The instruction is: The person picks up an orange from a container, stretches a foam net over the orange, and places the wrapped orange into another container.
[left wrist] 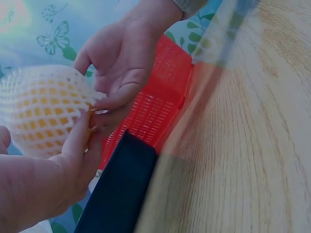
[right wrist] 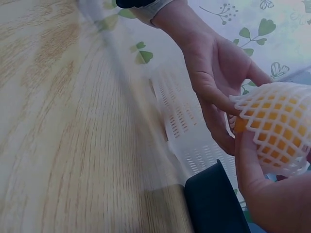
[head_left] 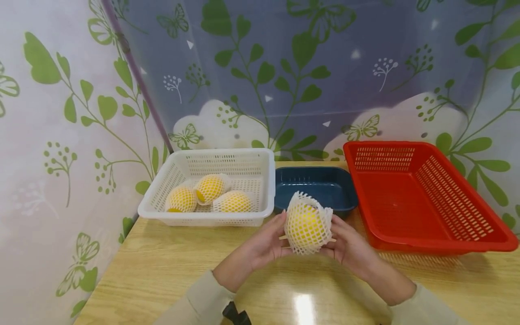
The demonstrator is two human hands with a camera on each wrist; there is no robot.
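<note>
A yellow fruit in a white foam net (head_left: 307, 228) is held up between both hands, close in front of the dark blue basin. My left hand (head_left: 264, 243) grips its left side and my right hand (head_left: 352, 246) its right side. In the left wrist view, the fingers of both hands meet at one end of the netted fruit (left wrist: 46, 109), the left hand (left wrist: 46, 182) low and the right hand (left wrist: 121, 63) above. The right wrist view shows orange-yellow skin at the open end of the net (right wrist: 279, 128), beside the fingers.
A white basket (head_left: 207, 219) at the left holds several fruits in foam nets (head_left: 210, 187). The dark blue basin (head_left: 314, 174) stands in the middle. At the right is a red basket (head_left: 400, 203). All stand on a wooden table (head_left: 170, 271), before a patterned cloth (head_left: 260, 90).
</note>
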